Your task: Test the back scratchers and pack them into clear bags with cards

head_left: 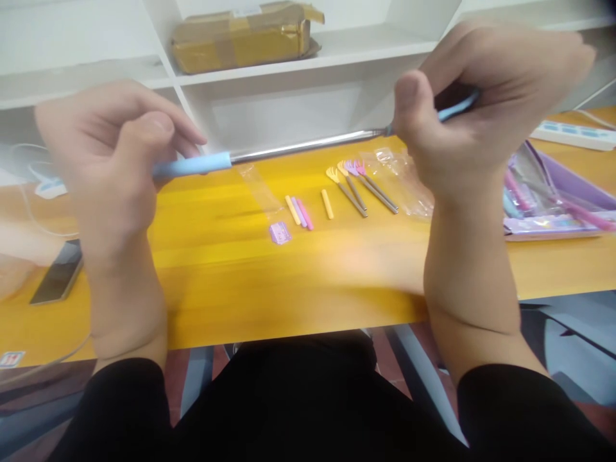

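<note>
My left hand [113,163] is closed around the light blue handle [192,165] of a telescopic metal rod [303,146], which is stretched out level above the yellow table [298,282]. My right hand [481,106] is closed on the rod's other end, where a light blue tip [455,109] shows between the fingers. Both hands are raised over the table and blurred by motion. Below the rod lie several small coloured forks [359,186] and several short pastel handle sleeves [301,212].
Clear plastic wrappers [409,176] lie by the forks. A purple tray of packaged items [558,192] sits at the right, a white power strip [572,135] behind it. A phone [60,273] lies at the left. A brown parcel [245,35] rests on the white shelf.
</note>
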`<move>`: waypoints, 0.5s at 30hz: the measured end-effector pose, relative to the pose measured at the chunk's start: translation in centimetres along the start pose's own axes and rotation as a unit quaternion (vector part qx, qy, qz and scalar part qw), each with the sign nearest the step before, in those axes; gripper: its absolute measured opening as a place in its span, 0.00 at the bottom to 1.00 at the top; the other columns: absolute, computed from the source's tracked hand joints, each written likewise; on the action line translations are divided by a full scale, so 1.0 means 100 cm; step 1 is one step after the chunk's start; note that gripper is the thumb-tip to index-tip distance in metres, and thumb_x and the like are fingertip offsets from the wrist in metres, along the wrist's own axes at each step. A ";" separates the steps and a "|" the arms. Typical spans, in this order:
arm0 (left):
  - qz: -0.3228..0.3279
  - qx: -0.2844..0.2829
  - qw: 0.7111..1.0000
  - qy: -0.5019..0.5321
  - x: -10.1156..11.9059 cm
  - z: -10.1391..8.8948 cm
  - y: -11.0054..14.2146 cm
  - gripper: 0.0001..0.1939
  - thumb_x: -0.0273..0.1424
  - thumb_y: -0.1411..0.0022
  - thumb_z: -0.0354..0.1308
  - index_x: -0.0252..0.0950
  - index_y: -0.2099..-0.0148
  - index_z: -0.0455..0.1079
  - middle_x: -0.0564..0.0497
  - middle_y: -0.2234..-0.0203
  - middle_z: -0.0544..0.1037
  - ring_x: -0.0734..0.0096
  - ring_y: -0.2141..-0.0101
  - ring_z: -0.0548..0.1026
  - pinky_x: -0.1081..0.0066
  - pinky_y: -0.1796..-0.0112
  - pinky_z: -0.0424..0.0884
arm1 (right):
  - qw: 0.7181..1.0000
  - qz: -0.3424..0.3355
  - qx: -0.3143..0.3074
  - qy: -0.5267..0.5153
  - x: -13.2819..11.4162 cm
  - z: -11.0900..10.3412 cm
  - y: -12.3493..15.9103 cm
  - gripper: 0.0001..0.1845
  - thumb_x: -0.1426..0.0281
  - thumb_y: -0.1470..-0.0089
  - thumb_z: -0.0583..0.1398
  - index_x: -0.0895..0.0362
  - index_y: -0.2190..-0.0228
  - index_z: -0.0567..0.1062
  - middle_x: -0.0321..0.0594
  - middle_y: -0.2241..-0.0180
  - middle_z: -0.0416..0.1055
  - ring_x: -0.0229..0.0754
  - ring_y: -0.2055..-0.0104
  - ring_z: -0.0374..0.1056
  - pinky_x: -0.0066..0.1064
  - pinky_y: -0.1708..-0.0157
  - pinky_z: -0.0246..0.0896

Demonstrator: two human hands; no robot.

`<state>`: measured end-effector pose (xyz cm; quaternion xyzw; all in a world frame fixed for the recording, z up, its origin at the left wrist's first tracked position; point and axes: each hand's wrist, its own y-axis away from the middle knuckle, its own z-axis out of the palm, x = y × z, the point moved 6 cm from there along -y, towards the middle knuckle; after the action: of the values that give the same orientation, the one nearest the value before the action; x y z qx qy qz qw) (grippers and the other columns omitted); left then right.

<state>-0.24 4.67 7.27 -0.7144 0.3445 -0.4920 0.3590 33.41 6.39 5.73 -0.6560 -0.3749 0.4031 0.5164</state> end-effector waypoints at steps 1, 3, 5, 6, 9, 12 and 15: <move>0.002 0.017 1.000 -0.002 -0.002 0.001 0.000 0.12 0.22 0.34 0.66 0.39 0.60 0.91 0.55 0.72 0.85 0.72 0.74 0.76 0.64 0.73 0.62 | 0.999 -0.025 -0.021 0.003 -0.003 0.000 0.000 0.27 0.64 0.27 0.69 0.56 0.77 0.69 0.35 0.77 0.61 0.34 0.74 0.51 0.37 0.68 0.41; 0.008 0.031 0.999 0.011 -0.006 0.005 0.000 0.14 0.20 0.40 0.64 0.39 0.64 0.91 0.55 0.76 0.84 0.72 0.76 0.76 0.64 0.75 0.60 | 0.997 -0.055 -0.054 0.010 -0.007 0.001 -0.001 0.26 0.63 0.26 0.68 0.56 0.76 0.69 0.35 0.77 0.62 0.32 0.74 0.53 0.35 0.69 0.43; 0.026 0.023 0.999 0.033 -0.009 0.012 -0.001 0.15 0.20 0.44 0.62 0.39 0.66 0.91 0.55 0.77 0.84 0.71 0.78 0.76 0.65 0.77 0.61 | 0.997 -0.060 -0.047 0.019 -0.008 0.001 -0.001 0.26 0.65 0.27 0.68 0.57 0.76 0.68 0.34 0.77 0.62 0.31 0.74 0.53 0.33 0.71 0.44; 0.035 0.028 0.998 0.037 -0.010 0.014 -0.001 0.16 0.20 0.45 0.61 0.39 0.67 0.91 0.55 0.77 0.84 0.72 0.78 0.76 0.65 0.78 0.61 | 0.998 -0.056 -0.033 0.022 -0.008 0.001 -0.001 0.25 0.65 0.28 0.67 0.57 0.76 0.66 0.33 0.78 0.61 0.31 0.75 0.53 0.32 0.72 0.44; 0.050 0.066 0.996 0.032 -0.011 0.017 0.000 0.19 0.18 0.45 0.57 0.38 0.68 0.90 0.56 0.80 0.82 0.74 0.80 0.74 0.68 0.80 0.59 | 0.999 -0.037 -0.007 0.023 -0.005 0.003 0.000 0.25 0.67 0.31 0.67 0.56 0.77 0.63 0.32 0.80 0.58 0.30 0.77 0.50 0.32 0.74 0.40; 0.025 0.076 0.996 0.032 -0.013 0.020 0.000 0.20 0.16 0.44 0.56 0.37 0.70 0.88 0.56 0.81 0.80 0.75 0.81 0.73 0.68 0.81 0.58 | 0.999 -0.028 0.001 0.017 -0.004 0.006 0.001 0.25 0.68 0.33 0.66 0.57 0.78 0.62 0.32 0.81 0.57 0.29 0.77 0.49 0.30 0.75 0.40; 0.019 0.102 0.994 0.041 -0.012 0.017 0.000 0.20 0.15 0.44 0.55 0.38 0.72 0.86 0.57 0.83 0.78 0.77 0.83 0.70 0.67 0.82 0.55 | 1.000 -0.010 0.010 0.018 -0.006 0.009 0.002 0.23 0.69 0.34 0.65 0.57 0.78 0.63 0.31 0.80 0.57 0.28 0.77 0.49 0.29 0.74 0.41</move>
<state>1.01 5.92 6.28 -0.6468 0.3203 -0.5462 0.4252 32.39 6.13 5.45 -0.6539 -0.3680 0.3901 0.5337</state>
